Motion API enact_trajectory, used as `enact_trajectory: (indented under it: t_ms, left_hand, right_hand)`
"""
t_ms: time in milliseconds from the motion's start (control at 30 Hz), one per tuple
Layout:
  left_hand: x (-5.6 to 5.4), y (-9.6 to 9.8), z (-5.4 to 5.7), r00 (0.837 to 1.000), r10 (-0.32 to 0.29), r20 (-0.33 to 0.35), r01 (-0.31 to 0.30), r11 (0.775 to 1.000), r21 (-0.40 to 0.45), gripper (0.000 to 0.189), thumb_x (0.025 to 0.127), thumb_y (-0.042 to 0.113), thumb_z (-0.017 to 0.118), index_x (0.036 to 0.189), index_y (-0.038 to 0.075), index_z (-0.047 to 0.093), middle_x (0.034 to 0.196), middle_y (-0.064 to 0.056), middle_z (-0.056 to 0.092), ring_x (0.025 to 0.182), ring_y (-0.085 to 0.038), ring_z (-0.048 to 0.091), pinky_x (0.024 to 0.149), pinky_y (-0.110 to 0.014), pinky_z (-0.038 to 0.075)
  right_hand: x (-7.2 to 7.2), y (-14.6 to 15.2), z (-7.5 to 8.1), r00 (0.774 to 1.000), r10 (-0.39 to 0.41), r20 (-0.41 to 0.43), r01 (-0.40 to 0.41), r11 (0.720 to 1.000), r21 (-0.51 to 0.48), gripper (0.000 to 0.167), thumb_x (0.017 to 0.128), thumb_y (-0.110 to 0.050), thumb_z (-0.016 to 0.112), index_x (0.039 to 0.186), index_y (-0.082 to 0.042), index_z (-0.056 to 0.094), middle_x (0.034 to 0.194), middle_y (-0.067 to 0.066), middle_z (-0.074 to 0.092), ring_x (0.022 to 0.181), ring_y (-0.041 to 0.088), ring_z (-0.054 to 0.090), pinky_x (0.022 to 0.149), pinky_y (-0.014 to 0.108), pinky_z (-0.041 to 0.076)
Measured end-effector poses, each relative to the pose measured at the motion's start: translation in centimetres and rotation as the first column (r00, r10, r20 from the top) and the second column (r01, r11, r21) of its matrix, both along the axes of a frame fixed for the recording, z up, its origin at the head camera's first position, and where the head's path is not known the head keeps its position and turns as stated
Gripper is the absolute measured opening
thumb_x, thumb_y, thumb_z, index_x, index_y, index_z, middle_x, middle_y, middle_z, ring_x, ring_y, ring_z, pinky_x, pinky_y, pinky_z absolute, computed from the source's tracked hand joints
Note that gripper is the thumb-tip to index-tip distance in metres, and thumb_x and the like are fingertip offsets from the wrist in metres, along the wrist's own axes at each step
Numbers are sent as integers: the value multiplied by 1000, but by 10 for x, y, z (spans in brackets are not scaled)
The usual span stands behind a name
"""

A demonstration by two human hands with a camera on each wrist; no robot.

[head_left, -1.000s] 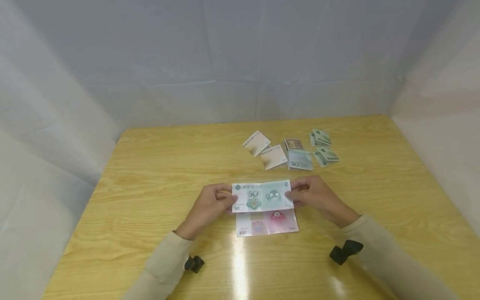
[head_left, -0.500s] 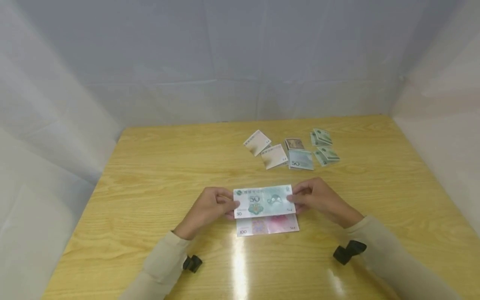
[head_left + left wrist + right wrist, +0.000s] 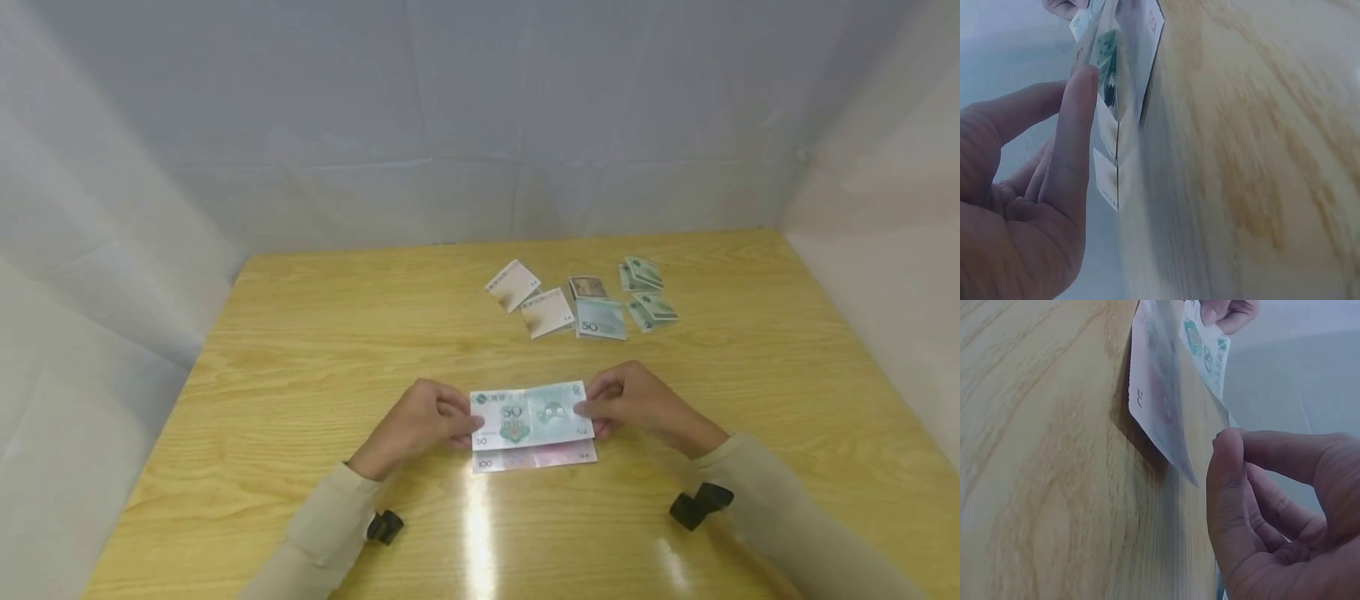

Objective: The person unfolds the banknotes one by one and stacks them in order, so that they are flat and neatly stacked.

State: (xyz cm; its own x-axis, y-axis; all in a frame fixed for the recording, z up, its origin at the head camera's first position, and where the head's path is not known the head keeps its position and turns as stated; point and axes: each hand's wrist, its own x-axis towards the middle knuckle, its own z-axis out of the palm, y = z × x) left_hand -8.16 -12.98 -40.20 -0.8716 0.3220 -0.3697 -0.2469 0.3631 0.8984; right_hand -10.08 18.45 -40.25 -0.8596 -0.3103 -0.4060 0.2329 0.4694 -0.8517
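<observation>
A green play banknote point(image 3: 531, 417) marked 50 is stretched flat between both hands, a little above the table. My left hand point(image 3: 422, 421) pinches its left end between thumb and fingers. At the opposite end, my right hand point(image 3: 637, 406) pinches the note the same way. Beneath it lies a pink 100 banknote point(image 3: 534, 457), mostly covered in the head view, with only its near strip showing. In the right wrist view the pink banknote point(image 3: 1157, 394) has a raised, slightly curved edge and stands apart from the green banknote point(image 3: 1207, 353).
Farther back on the wooden table point(image 3: 315, 333) lie folded notes: two pale ones point(image 3: 547, 313), a brown one point(image 3: 588, 287), a bluish 50 note point(image 3: 601, 320) and two green ones point(image 3: 652, 308). White cloth point(image 3: 465, 125) hangs behind and at both sides.
Both hands have brought the green banknote nearer to the body and over more of the pink one. The folded notes at the back have stayed in place.
</observation>
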Motion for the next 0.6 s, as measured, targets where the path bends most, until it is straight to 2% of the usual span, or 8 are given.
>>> enact_trajectory:
  t_ms: [133, 433, 600]
  left_hand:
    - [0, 0, 0, 1000, -31, 6, 31, 999, -29, 18, 89, 5, 76, 102, -6, 70, 83, -12, 73, 71, -24, 73, 69, -36, 64]
    - [-1, -2, -2, 996, -92, 14, 92, 994, -51, 14, 90, 7, 76, 95, -4, 71, 78, -12, 73, 68, -23, 72, 67, -35, 64]
    - [-1, -1, -5, 993, -113, 21, 114, 991, -69, 14, 89, 7, 77, 95, -5, 70, 77, -12, 72, 67, -21, 71, 65, -35, 64]
  right_hand:
    - [1, -2, -1, 1000, 10, 3, -10, 1000, 18, 16, 89, -13, 78, 93, 1, 72, 78, 9, 71, 67, 18, 67, 64, 32, 62]
    - [3, -1, -5, 999, 47, 5, -47, 999, -18, 14, 88, -11, 79, 89, 2, 72, 72, 8, 69, 63, 17, 65, 59, 29, 60]
    - [5, -3, -5, 998, 60, 6, -60, 998, 8, 14, 87, -10, 80, 87, 1, 71, 69, 7, 68, 61, 15, 65, 59, 28, 60]
